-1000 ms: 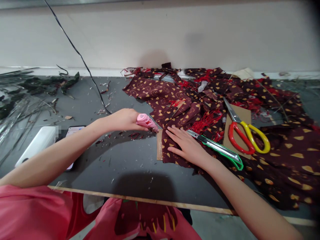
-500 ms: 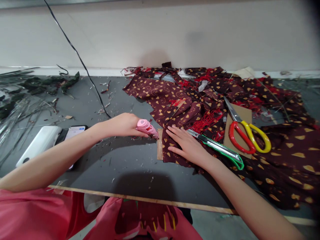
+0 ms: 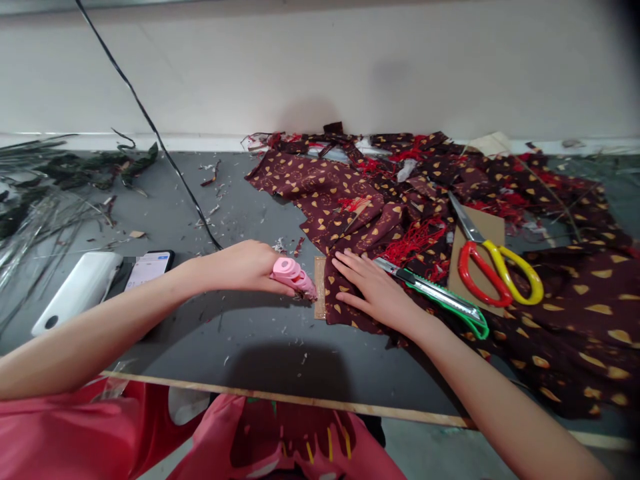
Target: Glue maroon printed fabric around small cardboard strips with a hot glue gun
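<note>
My left hand [image 3: 245,268] is wrapped round a pink glue gun [image 3: 287,270], whose tip meets the left edge of a narrow brown strip that looks like cardboard [image 3: 320,307]. The strip has a shiny surface and its right side disappears under maroon fabric with yellow drop shapes [image 3: 333,180]. My right hand [image 3: 370,287] lies flat on that fabric, fingers spread and pointing left, just right of the strip. Close beside the right hand rests a green utility knife [image 3: 443,298], with its metal end by my knuckles. What lies under my right palm is hidden.
Red-and-yellow-handled scissors [image 3: 493,267] lie on a cardboard piece [image 3: 493,227] at right. A black cord [image 3: 150,123] runs down to the glue gun hand. A white power bank [image 3: 75,293] and a phone [image 3: 149,268] sit at left, near clear sticks [image 3: 45,233]. Red threads [image 3: 415,240] litter the fabric.
My left hand has brought the glue gun slightly toward me along the strip's left edge. The right hand and the fabric have stayed in place.
</note>
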Demonstrator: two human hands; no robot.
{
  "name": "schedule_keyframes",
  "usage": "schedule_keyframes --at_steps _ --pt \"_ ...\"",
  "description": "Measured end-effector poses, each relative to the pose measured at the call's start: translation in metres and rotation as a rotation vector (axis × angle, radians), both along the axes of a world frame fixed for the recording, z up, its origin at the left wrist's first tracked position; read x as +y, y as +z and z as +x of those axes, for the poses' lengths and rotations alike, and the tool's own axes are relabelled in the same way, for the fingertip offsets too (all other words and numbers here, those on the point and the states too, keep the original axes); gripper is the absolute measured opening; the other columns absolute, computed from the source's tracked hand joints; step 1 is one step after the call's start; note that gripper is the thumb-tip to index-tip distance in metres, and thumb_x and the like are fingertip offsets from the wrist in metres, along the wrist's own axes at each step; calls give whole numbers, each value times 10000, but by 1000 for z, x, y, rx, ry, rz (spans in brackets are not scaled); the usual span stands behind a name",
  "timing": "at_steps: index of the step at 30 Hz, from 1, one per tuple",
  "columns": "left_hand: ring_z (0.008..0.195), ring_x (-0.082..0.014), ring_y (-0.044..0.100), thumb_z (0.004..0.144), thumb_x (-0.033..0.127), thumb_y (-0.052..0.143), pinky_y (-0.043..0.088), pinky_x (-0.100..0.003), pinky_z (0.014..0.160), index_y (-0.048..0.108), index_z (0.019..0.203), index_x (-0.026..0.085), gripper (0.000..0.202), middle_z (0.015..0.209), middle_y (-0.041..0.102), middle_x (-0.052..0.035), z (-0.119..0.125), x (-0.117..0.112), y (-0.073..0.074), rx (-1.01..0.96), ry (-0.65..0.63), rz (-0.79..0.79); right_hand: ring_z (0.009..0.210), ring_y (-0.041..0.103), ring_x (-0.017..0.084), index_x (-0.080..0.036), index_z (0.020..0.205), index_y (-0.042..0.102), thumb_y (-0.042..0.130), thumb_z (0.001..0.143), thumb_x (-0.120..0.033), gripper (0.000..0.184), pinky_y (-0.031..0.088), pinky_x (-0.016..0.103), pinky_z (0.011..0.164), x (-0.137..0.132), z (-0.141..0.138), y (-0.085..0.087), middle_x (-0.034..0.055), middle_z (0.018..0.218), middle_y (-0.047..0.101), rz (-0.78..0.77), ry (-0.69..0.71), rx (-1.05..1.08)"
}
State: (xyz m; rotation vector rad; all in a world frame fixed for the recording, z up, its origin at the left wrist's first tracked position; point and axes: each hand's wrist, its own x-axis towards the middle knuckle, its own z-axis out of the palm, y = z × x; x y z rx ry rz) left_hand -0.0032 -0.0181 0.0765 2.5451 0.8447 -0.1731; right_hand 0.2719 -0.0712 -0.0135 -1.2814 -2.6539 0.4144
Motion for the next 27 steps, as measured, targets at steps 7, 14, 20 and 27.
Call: schedule_keyframes --at_steps 7,14,20,27 --pt "598 -123 574 870 517 524 310 -225 551 683 862 204 351 700 674 -13 4 -2 3 34 -54 -60 1420 255 253 -204 1471 313 464 935 -422 598 268 520 1140 0 0 0 107 1519 342 -8 0 25" --pt "572 -122 548 864 507 544 291 -228 526 676 894 222 315 685 659 1 5 -6 2 6 -102 -38 1418 256 257 -211 1481 293 484 928 -399 615 270 517 1139 0 -1 0 109 1516 348 -6 -2 22" --pt "573 -120 544 859 523 542 275 -230 525 670 853 213 335 683 659 -4 6 -5 3 37 -101 -41 1420 254 254 -208 1480 294 479 930 -405 613 271 515 1140 0 -1 0 107 1520 340 -8 -3 12" --pt "549 -115 530 849 560 519 288 -234 546 680 767 206 397 639 635 -5 5 4 2 40 -14 -10 1419 258 252 -205 1473 312 468 932 -423 604 258 509 1147 0 0 -1 103 1520 341 -6 -2 23"
